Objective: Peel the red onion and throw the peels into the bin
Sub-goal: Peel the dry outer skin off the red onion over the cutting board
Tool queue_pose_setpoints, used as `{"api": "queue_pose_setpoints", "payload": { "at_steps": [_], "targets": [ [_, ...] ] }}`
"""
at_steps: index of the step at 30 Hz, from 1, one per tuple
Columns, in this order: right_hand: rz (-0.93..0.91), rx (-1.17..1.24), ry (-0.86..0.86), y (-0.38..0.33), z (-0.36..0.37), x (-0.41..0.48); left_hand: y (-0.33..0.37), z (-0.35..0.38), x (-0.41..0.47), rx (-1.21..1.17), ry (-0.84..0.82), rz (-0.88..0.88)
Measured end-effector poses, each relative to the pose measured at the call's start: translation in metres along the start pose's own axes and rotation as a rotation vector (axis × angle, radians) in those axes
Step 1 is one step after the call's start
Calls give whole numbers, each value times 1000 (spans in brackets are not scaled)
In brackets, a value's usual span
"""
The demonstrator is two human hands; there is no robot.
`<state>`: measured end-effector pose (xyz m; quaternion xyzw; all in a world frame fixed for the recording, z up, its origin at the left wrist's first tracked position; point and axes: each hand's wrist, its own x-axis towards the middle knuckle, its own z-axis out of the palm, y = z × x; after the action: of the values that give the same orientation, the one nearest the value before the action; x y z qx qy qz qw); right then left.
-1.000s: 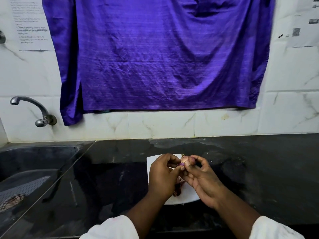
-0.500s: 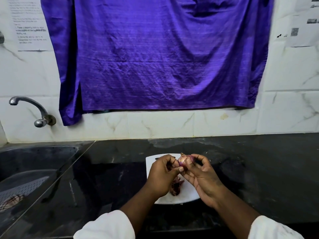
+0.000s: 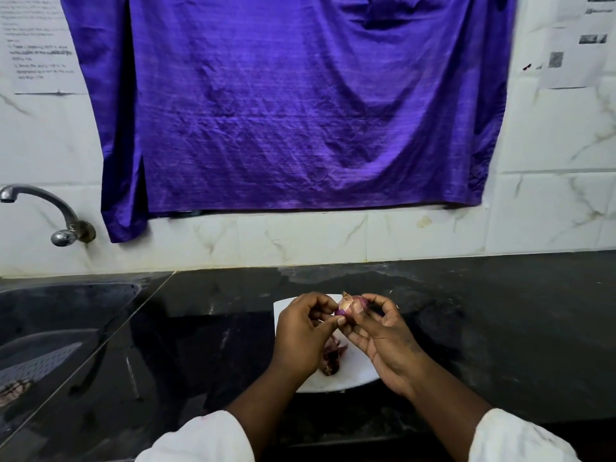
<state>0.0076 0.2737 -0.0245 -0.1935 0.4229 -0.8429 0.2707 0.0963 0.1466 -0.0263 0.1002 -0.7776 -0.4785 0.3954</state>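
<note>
Black bench (image 3: 500, 328), white plate (image 3: 355, 375) under grip. Right hand (image 3: 383, 341) clasps onion (image 3: 353, 305); left hand (image 3: 300, 335), shifted left, pinches its skin. Peels (image 3: 331, 360) below, unbinned.

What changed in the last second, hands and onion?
Left hand drew slightly away from the right hand, uncovering the loose peels on the white board. The red onion shows more between the fingers. Unchanged: both hands still hold the onion above the board.

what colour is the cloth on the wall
The cloth is plain purple, as the head view shows.
</note>
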Motion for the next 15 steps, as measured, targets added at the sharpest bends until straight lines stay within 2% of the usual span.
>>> {"api": "queue_pose_setpoints", "payload": {
  "at_steps": [8,12,15],
  "targets": [
    [90,-73,-66,1,-5,-3,-5,-25,19,-78,-313,-85],
    [91,-40,-56,4,-4,-3,-4,-24,15,-71,-325,-66],
    [90,-40,-35,6,-3,-2,-4,-20,10,-13,-256,-19]
  ]
}}
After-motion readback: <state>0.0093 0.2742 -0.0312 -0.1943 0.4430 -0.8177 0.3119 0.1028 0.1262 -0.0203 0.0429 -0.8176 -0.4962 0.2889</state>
